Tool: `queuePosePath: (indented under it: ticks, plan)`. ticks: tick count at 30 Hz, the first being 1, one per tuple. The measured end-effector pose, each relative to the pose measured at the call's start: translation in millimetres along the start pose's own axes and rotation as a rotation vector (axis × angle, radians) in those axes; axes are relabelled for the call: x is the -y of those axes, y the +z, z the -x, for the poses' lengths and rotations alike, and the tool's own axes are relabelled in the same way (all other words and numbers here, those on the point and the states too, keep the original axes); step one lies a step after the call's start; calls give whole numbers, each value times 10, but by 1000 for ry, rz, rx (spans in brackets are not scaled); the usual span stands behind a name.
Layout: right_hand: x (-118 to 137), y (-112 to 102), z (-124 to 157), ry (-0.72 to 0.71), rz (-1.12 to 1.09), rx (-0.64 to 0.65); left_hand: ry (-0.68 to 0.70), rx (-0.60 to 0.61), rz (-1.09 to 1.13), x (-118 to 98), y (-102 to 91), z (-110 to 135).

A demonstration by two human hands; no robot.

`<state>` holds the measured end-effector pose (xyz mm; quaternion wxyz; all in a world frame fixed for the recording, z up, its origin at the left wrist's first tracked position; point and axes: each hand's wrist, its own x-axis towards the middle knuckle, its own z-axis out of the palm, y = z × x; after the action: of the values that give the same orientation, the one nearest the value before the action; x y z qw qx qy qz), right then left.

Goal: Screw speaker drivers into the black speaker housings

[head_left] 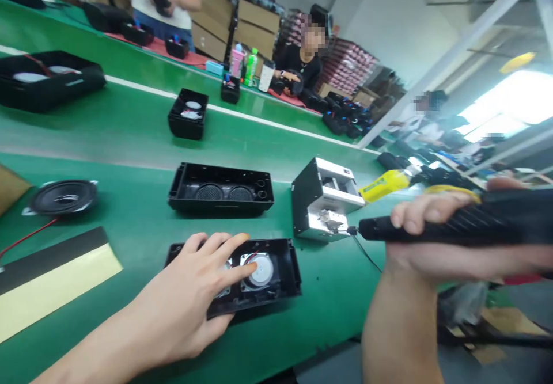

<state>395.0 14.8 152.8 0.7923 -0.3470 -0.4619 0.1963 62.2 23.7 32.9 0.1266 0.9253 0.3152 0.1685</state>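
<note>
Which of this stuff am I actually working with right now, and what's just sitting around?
In hand:
left hand pressing on the speaker housing
right hand gripping the electric screwdriver
screw feeder box at the screwdriver's tip

Lying about:
empty housing
loose speaker
small black tray
black-and-yellow sheet

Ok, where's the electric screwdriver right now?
In the head view it is on the right, gripped in the right hand: the electric screwdriver lies level, its tip pointing left at the small metal screw feeder box on the green belt.
</note>
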Motion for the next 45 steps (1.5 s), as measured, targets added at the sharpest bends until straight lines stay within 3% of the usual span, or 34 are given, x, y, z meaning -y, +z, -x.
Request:
queuePosePath:
  ticks: [1, 3, 7, 11, 34, 45]
  plan:
    - [-60, 19, -93, -152, 30, -1, 14, -13, -12, 20, 21, 6]
    - [-213, 38, -205, -271, 66, -21, 45, -36, -40, 54, 55, 16]
    - [-459, -24, -203, -222, 105, -50, 53, -64, -86, 87, 78, 29]
    - [-529, -120, -143, -174, 142, -31, 59, -69, -91, 98, 73, 40]
    - [-570, -151, -101, -142, 133, -63, 105, -93, -158, 133, 116, 57]
    - [-239, -217, 84, -157, 29, 48, 118, -98, -208, 123, -7, 155]
